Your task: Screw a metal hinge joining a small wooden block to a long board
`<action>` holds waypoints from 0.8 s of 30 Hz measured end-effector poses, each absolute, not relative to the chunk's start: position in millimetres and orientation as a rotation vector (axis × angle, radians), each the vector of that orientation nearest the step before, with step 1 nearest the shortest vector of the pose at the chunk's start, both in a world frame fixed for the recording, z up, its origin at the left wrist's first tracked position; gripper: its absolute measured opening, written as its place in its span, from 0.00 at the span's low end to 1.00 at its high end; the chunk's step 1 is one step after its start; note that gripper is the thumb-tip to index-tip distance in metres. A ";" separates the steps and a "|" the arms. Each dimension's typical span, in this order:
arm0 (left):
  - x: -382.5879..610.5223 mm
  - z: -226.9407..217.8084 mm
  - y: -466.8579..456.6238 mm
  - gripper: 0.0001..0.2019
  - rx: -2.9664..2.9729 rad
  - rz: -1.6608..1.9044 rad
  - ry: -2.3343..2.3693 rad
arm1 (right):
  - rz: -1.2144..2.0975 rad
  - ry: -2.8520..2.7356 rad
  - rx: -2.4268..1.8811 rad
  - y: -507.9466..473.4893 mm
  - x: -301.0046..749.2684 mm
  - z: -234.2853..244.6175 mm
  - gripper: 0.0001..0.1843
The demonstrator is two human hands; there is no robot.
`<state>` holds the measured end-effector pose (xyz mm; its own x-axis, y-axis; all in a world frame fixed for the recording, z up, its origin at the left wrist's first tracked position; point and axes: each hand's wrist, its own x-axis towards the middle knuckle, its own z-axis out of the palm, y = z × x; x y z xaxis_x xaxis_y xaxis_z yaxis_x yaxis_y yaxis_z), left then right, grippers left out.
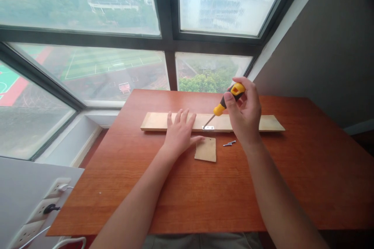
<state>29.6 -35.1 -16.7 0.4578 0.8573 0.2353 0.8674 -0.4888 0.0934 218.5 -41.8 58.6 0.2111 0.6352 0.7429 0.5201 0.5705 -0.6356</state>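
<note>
A long pale wooden board (pixel 156 121) lies across the table. On its near edge sits a small metal plate with holes (pixel 209 127). My right hand (pixel 247 111) is closed around the yellow and black handle of a screwdriver (pixel 221 107), whose tilted shaft reaches down to the left end of the plate. Whether a screw is under the tip is too small to tell. Fingers spread, my left hand (pixel 181 130) rests on the board left of the plate. Its thumb reaches the top edge of a small square of thin brown board (pixel 206 151).
Beneath everything is a reddish-brown wooden table (pixel 187 198). A few loose screws (pixel 229 144) lie right of the brown square. Large windows (pixel 117 66) stand behind the table, and a wall socket strip (pixel 41 210) with plugs and cables is at lower left.
</note>
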 end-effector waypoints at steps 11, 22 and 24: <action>23.7 -16.5 -36.6 0.43 -2.754 -0.274 -1.622 | 0.082 -1.481 -1.063 -46.2 215.6 64.7 0.15; 29.0 -23.9 -21.8 0.29 -2.599 -0.384 -1.618 | 0.179 -1.466 -1.011 -45.5 208.3 66.8 0.14; 26.8 -18.8 -19.2 0.29 -2.627 -0.345 -1.592 | 0.097 -1.479 -1.074 -43.2 207.5 68.3 0.16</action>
<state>26.8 -19.2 -18.8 0.4447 0.8694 0.2154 0.8806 -0.4683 0.0722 207.5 -43.2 68.3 0.1764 0.6473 0.7416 0.5444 0.5635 -0.6213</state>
